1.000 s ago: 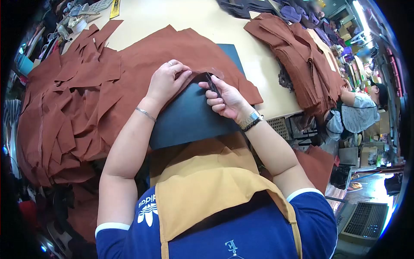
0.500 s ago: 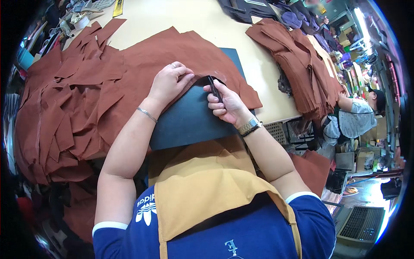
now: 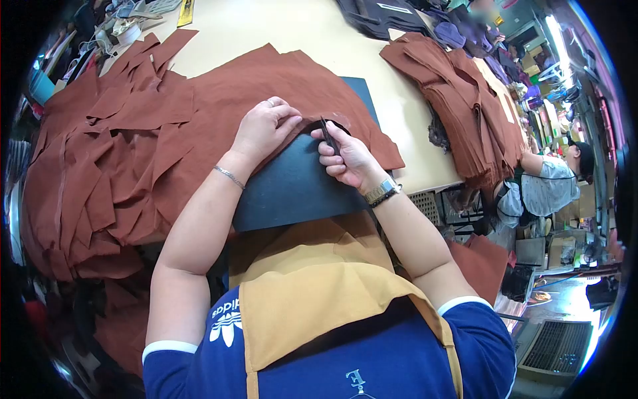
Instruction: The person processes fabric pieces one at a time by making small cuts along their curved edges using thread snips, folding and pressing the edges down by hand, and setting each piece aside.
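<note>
**Pinch and Grip Over the Dark Mat**

A worker's left hand pinches the near edge of a russet cloth spread across the mat, thumb and fingers drawn together, likely to steady that edge. Over the same mat, the right hand curls its fingers around a slim dark tool, thumb laid along it, seemingly for control; whether its tip touches the cloth cannot be told. The mat lies beneath the cloth, perhaps to shield the pale table. Left of the mat, loose russet pieces lie heaped; right of it, a layered russet stack sits apart, apparently leaving elbow room. Farther right of the mat, a co-worker appears beside the stack.
</note>
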Demonstrator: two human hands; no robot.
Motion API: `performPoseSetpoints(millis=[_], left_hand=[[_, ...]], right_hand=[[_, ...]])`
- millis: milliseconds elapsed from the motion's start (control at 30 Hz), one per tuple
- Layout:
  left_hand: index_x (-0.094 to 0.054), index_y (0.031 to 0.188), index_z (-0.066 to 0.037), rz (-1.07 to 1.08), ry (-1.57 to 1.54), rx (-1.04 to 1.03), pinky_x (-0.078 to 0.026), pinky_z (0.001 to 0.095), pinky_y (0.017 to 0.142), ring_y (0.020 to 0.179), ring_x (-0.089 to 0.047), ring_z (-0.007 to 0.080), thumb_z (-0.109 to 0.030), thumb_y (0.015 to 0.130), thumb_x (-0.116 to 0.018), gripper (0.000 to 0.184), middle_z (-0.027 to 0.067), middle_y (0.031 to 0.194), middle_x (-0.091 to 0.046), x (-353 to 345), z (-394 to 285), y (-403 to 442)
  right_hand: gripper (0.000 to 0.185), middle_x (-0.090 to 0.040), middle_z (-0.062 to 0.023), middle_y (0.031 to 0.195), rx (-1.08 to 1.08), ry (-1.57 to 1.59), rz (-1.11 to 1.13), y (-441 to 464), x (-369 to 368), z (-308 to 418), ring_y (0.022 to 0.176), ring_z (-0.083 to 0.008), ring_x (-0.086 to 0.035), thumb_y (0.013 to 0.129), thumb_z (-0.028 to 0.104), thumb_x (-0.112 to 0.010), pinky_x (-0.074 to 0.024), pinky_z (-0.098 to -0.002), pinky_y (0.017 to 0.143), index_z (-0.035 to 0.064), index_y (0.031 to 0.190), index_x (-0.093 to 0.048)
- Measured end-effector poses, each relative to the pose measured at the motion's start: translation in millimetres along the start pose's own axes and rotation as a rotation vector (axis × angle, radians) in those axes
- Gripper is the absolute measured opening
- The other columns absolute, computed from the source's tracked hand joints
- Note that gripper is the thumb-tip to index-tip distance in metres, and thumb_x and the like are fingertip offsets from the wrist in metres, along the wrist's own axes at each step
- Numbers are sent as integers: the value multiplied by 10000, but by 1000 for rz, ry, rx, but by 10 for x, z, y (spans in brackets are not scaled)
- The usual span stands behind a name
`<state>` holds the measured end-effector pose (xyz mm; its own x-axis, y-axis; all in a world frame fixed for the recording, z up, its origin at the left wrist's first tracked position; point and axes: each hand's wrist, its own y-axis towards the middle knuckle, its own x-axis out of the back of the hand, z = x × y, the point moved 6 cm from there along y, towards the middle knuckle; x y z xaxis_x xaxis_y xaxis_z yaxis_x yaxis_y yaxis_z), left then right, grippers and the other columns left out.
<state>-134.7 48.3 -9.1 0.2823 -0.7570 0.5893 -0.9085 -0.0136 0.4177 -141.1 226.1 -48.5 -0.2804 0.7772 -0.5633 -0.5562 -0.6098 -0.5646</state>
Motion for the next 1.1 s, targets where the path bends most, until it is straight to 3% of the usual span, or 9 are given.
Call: performPoseSetpoints(millis=[500, 567, 633, 667, 767, 800, 900, 967, 1100], left_hand=[[-681, 916, -32, 40, 37, -159, -495, 409, 872, 929, -621, 344, -140, 871, -671, 117, 126, 944, -661, -2, -26, 8], [-677, 1052, -40, 263, 66, -170, -473, 404, 951, 1064, -603, 345, -232, 858, -685, 272, 162, 1102, -653, 84, -13, 26], [-634, 1216, -58, 522, 196, -152, -428, 404, 1042, 1220, -540, 351, -395, 807, -719, 537, 184, 1304, -582, 487, -129, -18], [-568, 1341, -103, 623, 342, -202, -336, 468, 1131, 1341, -439, 367, -554, 738, -739, 772, 181, 1458, -466, 590, -72, -62], [-404, 1485, -172, 859, 540, -360, -183, 636, 1147, 1473, -211, 368, -684, 721, -693, 964, 169, 1597, -235, 640, 281, -230], [-384, 1497, -180, 786, 564, -285, -169, 637, 1149, 1481, -187, 364, -695, 723, -682, 976, 167, 1604, -214, 604, 365, -196], [-358, 1514, -206, 483, 634, 12, -108, 640, 1160, 1495, -150, 356, -747, 749, -614, 972, 174, 1611, -193, 292, 479, 15], [-311, 1535, -180, 240, 661, 369, -70, 655, 1153, 1501, -101, 380, -762, 797, -548, 969, 202, 1620, -137, 66, 550, 226], [-253, 1553, -174, -161, 220, 513, -75, 661, 1149, 1505, -60, 385, -710, 820, -579, 965, 206, 1623, -111, -175, 618, 566]], right_hand=[[323, -416, 58, 665, 90, -223, -2, -179, -123, 46, 478, -36, -284, 1058, 401, -400, -222, -193, 404, 107, 1057, -535], [310, -420, 45, 677, 294, -395, -14, -415, -94, 317, 495, -33, -316, 1056, 361, -432, -250, -194, 428, 90, 1092, -579], [382, -693, -115, 966, 753, -1065, -517, -649, 399, 998, 833, -181, -641, 1043, 327, -467, -513, -330, 747, 11, 1173, -638], [408, -696, -163, 1103, 935, -1027, -539, -563, 764, 1135, 1009, -247, -648, 1029, 340, -486, -497, -379, 884, 11, 1228, -623], [365, -682, -246, 899, 641, -1506, -932, -458, 1735, 1425, 867, -369, -670, 966, 342, -554, -521, -446, 779, 0, 1037, -662], [327, -679, -240, 978, 596, -1495, -913, -538, 1762, 1425, 944, -388, -643, 948, 311, -576, -510, -475, 814, 14, 1056, -660], [281, -640, -220, 1134, 1240, -1680, -1149, -873, 1194, 1326, 1102, -356, -582, 927, 254, -617, -477, -487, 896, 35, 1100, -648], [280, -652, -204, 1112, 1325, -1439, -857, -933, 682, 1167, 1079, -352, -592, 925, 252, -620, -468, -473, 915, 24, 1085, -648], [455, -635, -121, 1205, 951, -1663, -588, -697, 121, 371, 1096, -301, -597, 917, 404, -614, -463, -454, 932, 96, 1251, -592]])
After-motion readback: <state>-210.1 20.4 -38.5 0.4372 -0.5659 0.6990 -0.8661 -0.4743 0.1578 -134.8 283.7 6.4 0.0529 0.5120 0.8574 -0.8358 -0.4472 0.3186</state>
